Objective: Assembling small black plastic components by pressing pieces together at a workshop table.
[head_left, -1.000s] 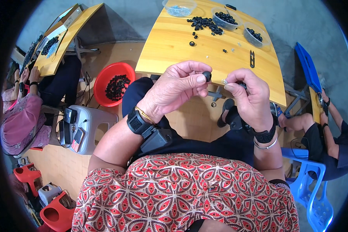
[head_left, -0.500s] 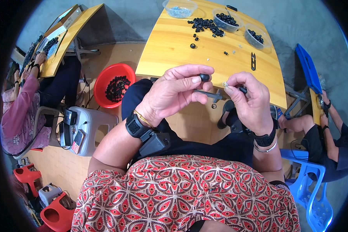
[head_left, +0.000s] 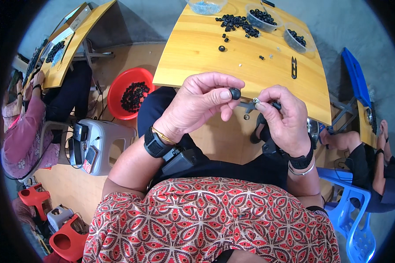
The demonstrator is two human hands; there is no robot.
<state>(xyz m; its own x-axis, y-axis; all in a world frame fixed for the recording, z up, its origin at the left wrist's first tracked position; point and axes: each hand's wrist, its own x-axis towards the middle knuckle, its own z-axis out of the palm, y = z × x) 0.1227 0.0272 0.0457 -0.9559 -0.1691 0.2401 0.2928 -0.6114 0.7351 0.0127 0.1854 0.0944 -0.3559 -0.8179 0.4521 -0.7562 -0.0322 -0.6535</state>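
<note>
In front of the table edge, my left hand (head_left: 202, 101) pinches a small black rounded plastic piece (head_left: 235, 93) between thumb and forefinger. A short gap to its right, my right hand (head_left: 284, 111) is closed, with a tiny silvery coil, seemingly a spring (head_left: 256, 101), between its thumb and fingertip. Another small black piece (head_left: 276, 105) shows among the right fingers, partly hidden. On the wooden table (head_left: 197, 65) lie a heap of black pieces (head_left: 237, 24), a few loose ones and black thread snips (head_left: 294, 68).
At the table's far side stand clear tubs of black pieces (head_left: 262, 27) and pale springs (head_left: 206, 13). A red basin (head_left: 114, 94) holds black pieces on the floor. A grey stool (head_left: 105, 147) stands left, a blue chair (head_left: 344, 193) right. People sit at both sides.
The black piece in my left hand has turned and sits slightly lower and to the right. My right hand has barely moved. My view has shifted a little.
</note>
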